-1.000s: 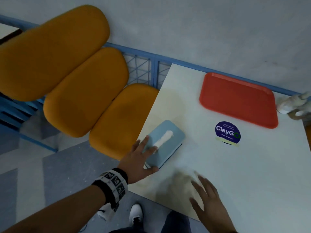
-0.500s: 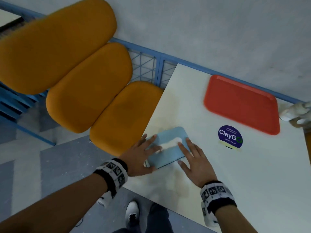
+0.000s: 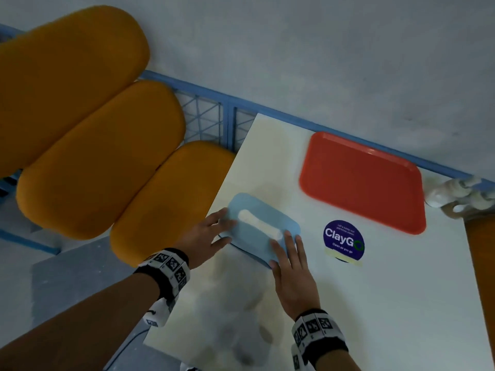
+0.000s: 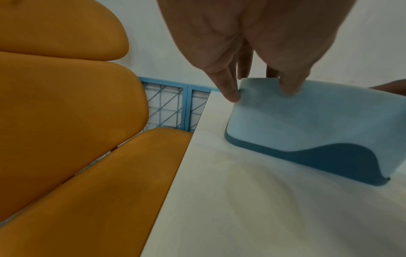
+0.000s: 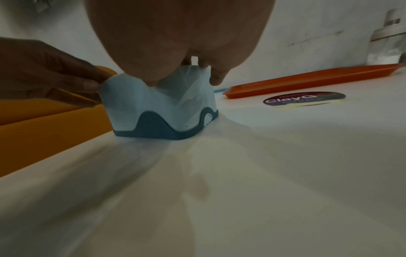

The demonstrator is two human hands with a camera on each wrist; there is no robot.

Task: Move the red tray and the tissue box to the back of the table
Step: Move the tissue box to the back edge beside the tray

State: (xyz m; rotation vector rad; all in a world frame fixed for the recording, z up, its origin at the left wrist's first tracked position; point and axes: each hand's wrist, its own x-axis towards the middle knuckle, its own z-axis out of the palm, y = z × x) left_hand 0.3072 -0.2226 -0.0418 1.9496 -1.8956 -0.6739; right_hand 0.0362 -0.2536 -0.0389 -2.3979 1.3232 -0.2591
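Note:
A light blue tissue box (image 3: 263, 226) with a dark blue base stands near the left edge of the white table (image 3: 388, 303). My left hand (image 3: 214, 231) holds its left end, fingers over the top edge (image 4: 230, 92). At the right end, my right hand (image 3: 286, 250) lies with its fingers over the top and its thumb (image 5: 153, 76) against the near face. In the right wrist view the box's base (image 5: 153, 133) rests on the table. The red tray (image 3: 361, 180) lies flat at the back of the table, against the wall.
Orange seat cushions (image 3: 80, 162) line the table's left side, with a blue metal rail (image 3: 227, 124) behind them. A round ClayGo sticker (image 3: 344, 241) sits between box and tray. A white crumpled object (image 3: 452, 194) and a clear bottle (image 5: 386, 40) stand at the back right.
My right hand came from the table's front edge onto the box's right end. The box has turned clockwise and slid a little toward the tray.

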